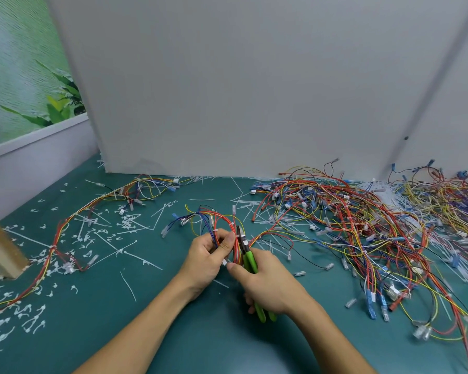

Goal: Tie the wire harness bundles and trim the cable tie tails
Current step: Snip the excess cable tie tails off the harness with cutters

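text: none legible | labels: none | brands: none | numbers: none

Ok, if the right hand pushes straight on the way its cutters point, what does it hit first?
Likely the wire harness bundle that the left hand holds: the green-handled cutters in the right hand point into its red wires, though depth is unclear.

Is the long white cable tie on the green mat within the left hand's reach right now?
Probably not right away: the left hand grips the red and yellow wire bundle. The long white cable tie lies uncovered on the green mat, so the way looks free once it lets go.
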